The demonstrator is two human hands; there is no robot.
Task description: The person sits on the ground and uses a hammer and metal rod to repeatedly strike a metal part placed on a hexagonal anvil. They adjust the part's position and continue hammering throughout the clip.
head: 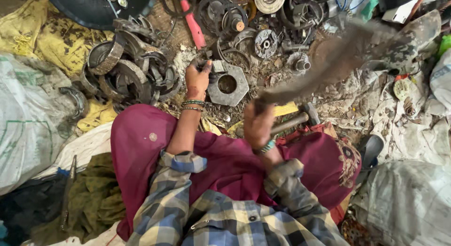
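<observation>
Hexagonal plate (228,84) ahead; ring pile (129,70) left; hammer (293,120), seemingly, right.

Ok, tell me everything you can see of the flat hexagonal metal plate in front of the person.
The flat hexagonal grey metal plate lies flat on the littered ground among scrap parts. It is dull and dirty, with a large round hole through its middle showing debris beneath. The left hand rests at its upper left edge, gripping a small dark piece there. The right hand is apart from it, holding a motion-blurred tool.
</observation>
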